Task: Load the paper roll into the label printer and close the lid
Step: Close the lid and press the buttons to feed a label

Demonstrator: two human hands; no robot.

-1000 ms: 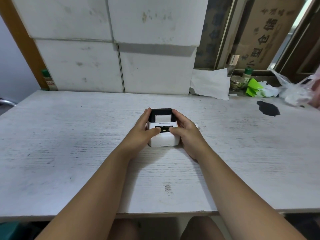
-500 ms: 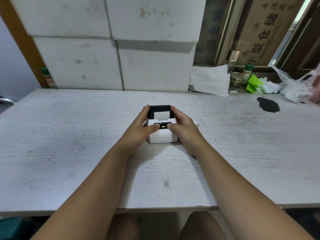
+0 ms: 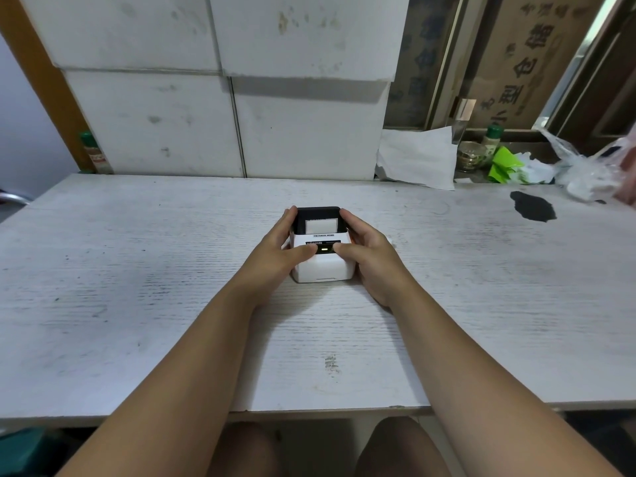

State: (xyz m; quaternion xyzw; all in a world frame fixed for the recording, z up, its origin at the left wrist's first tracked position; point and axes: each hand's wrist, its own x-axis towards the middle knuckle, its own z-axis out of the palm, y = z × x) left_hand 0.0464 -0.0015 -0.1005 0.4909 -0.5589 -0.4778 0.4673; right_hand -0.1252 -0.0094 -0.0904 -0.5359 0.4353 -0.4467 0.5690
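Note:
A small white label printer [image 3: 323, 268] stands in the middle of the white table [image 3: 137, 270], with a lit green light on its top. Its black lid [image 3: 318, 212] is at the back, and white paper [image 3: 321, 224] shows inside the black frame. My left hand [image 3: 280, 251] grips the printer's left side, thumb on its top. My right hand [image 3: 366, 256] grips the right side, thumb on top beside the light. Both thumbs press near the front panel.
White blocks [image 3: 220, 98] are stacked against the back wall. At the back right lie a crumpled paper sheet [image 3: 418, 156], a glass jar [image 3: 468, 156], a green-capped bottle [image 3: 492, 137], green scraps [image 3: 504, 165], a plastic bag [image 3: 585, 166] and a dark stain [image 3: 531, 210].
Both hands keep their hold on the printer. The view has shifted slightly; nothing on the table has visibly moved.

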